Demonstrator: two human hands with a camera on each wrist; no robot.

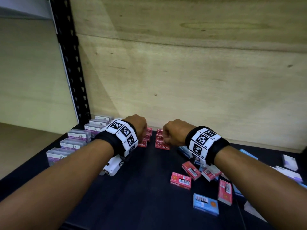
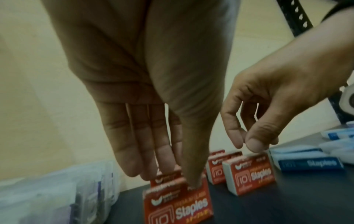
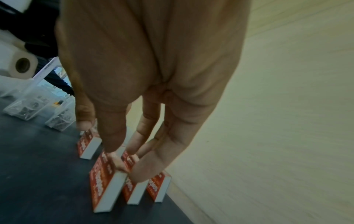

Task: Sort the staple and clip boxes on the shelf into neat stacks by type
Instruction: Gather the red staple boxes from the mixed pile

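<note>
Two rows of upright red staple boxes stand by the back wall, the left row and the right row. My left hand points down over the left row. Its thumb lies on the front red box and its straight fingers reach behind it, pinching its top. My right hand reaches down on the right row and pinches the top of the front red box, which leans slightly. Thumb and forefinger of that right hand meet at the box's top edge.
Clear paper clip boxes line the shelf's left side. Loose red boxes and blue staple boxes lie scattered at the right, with white boxes further right. A plywood wall closes the back. A black upright stands at the left.
</note>
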